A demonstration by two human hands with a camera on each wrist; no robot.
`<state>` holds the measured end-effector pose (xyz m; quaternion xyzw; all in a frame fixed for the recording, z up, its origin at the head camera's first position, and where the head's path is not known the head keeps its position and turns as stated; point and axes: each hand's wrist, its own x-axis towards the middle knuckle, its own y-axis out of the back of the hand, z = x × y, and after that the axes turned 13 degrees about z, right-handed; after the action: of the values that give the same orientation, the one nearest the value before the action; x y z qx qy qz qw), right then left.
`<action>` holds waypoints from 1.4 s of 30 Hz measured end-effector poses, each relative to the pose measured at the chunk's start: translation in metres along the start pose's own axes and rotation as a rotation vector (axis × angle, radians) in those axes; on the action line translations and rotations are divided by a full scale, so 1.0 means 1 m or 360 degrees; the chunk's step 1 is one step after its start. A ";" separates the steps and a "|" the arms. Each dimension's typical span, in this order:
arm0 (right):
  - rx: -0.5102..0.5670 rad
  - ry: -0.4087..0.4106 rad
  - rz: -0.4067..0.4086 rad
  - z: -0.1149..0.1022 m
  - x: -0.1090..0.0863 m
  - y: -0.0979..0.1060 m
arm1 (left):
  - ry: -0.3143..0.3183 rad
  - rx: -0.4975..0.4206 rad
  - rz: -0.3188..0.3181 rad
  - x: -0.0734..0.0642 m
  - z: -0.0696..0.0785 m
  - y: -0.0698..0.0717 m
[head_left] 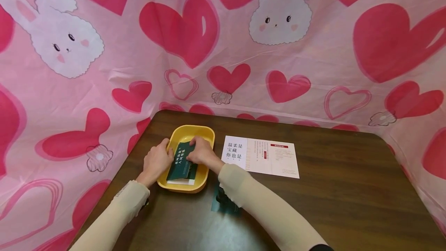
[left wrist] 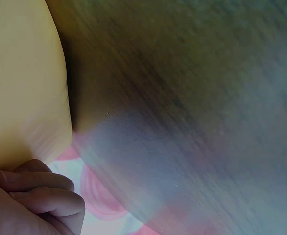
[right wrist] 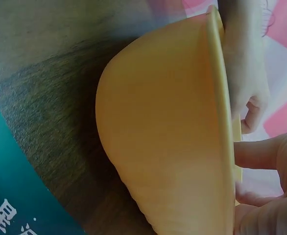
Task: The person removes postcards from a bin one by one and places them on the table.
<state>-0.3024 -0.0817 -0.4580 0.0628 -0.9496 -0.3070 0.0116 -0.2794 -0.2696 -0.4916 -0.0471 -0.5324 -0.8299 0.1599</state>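
In the head view, a yellow plastic basin (head_left: 200, 184) holds dark green printed cards (head_left: 179, 165), with a white edge showing under them. My left hand (head_left: 157, 162) is at the basin's left rim, thumb toward the inside; its curled fingers (left wrist: 48, 188) show beside the outer wall in the left wrist view. My right hand (head_left: 202, 151) reaches over the right side and pinches the upper right edge of a green card. In the right wrist view the basin wall (right wrist: 163, 117) hides what those fingers hold.
Right of the basin, a white printed sheet (head_left: 271, 158) lies flat on the dark wooden table (head_left: 334, 181). Another green card (head_left: 226, 204) lies under my right forearm, partly covered. A pink heart-and-rabbit cloth (head_left: 237, 53) hangs behind and at the sides.
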 end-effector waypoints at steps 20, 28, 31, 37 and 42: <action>0.0042 0.0047 -0.0063 0.000 -0.002 0.004 | -0.0013 -0.0001 0.0025 0.000 -0.001 -0.001; -0.0166 0.0126 -0.0117 0.001 -0.001 0.005 | -0.0002 0.0014 0.0004 0.000 0.000 0.000; -0.0119 0.0086 -0.0164 0.001 -0.002 0.007 | 0.0006 0.0007 -0.0015 0.000 -0.001 0.000; -0.0061 0.0043 -0.0214 0.000 -0.003 0.010 | 0.0005 0.0020 -0.0004 0.001 -0.002 0.000; -0.0102 0.0046 -0.0191 -0.002 -0.005 0.014 | -0.0003 0.0015 0.0013 0.001 -0.002 -0.001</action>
<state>-0.2992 -0.0712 -0.4484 0.1238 -0.9335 -0.3364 0.0088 -0.2805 -0.2710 -0.4931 -0.0492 -0.5363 -0.8267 0.1631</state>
